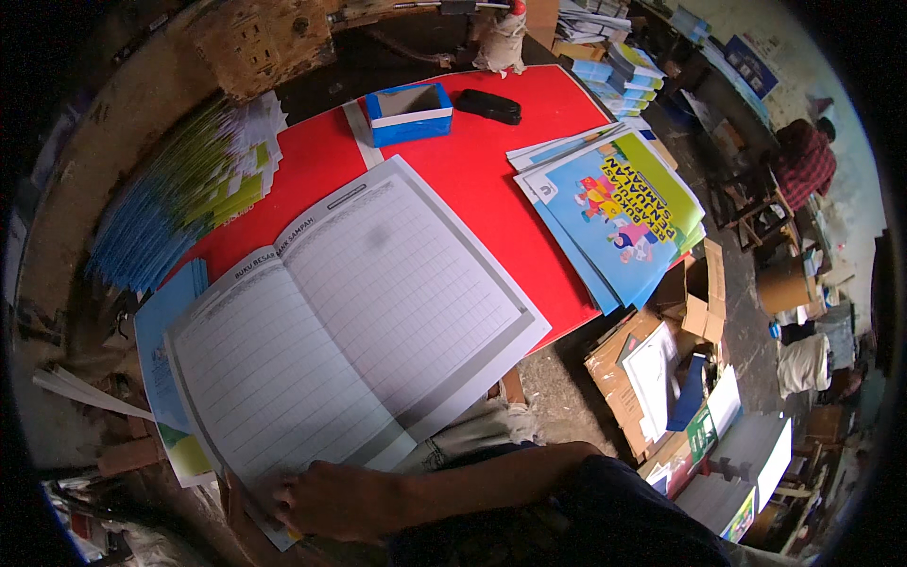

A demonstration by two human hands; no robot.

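A large booklet lies spread open across the near left part of the red tabletop, showing ruled table pages with grey borders. My right forearm reaches in from the lower right, and my right hand is at the booklet's near lower corner. Its fingers are curled closed at the page edge, their tips partly in shadow. Beneath the open pages, a blue and green cover sticks out on the left. My left hand does not show.
A fanned stack of blue and green booklets stands at the left. More illustrated booklets lie at the table's right edge. At the back are a blue box and a black case. Cardboard and paper stacks fill the right; a person sits beyond.
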